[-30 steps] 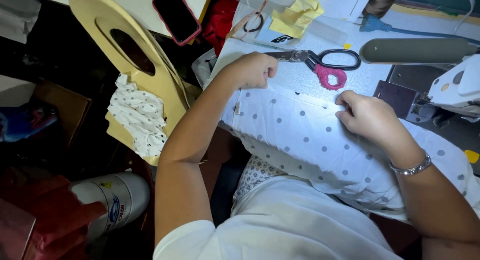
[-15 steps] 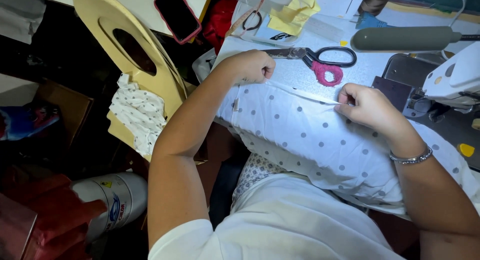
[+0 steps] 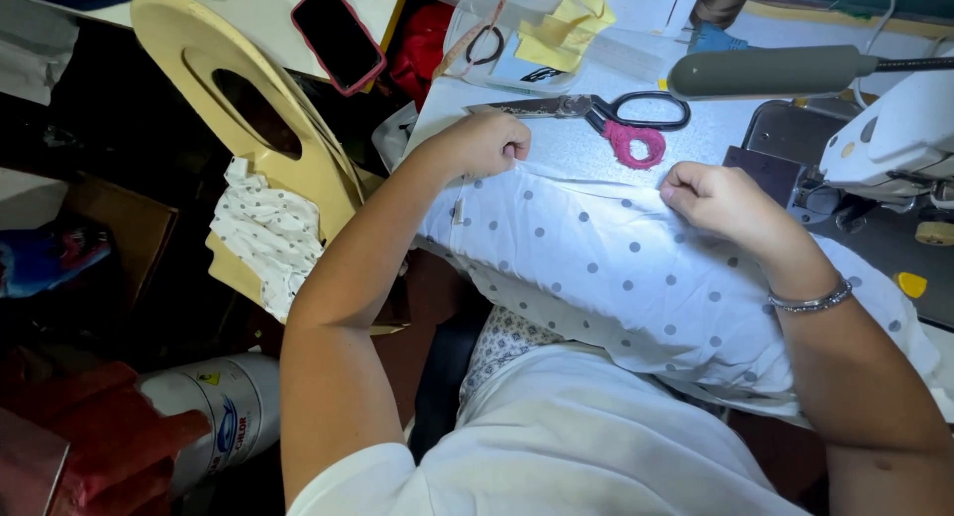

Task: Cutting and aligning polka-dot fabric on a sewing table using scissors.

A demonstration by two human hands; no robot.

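A white fabric with grey dots (image 3: pixel 606 267) lies across the table edge and over my lap. My left hand (image 3: pixel 484 143) pinches the fabric's far edge at the left, fingers closed on it. My right hand (image 3: pixel 720 200) grips the same far edge further right, a bracelet on its wrist. The cloth is stretched flat between both hands. Just beyond the fabric lie scissors (image 3: pixel 606 113) with one black handle and one handle wrapped in pink.
A white sewing machine (image 3: pixel 889 138) stands at the right with a grey lamp head (image 3: pixel 760 72) above the table. A phone in a red case (image 3: pixel 338 37), yellow cloth scraps (image 3: pixel 561 34) and a beige board (image 3: pixel 238 108) draped with dotted fabric lie at the left and back.
My right hand has slid a little left along the fabric edge, and the cloth between both hands is pulled flatter. The left hand keeps its grip in place.
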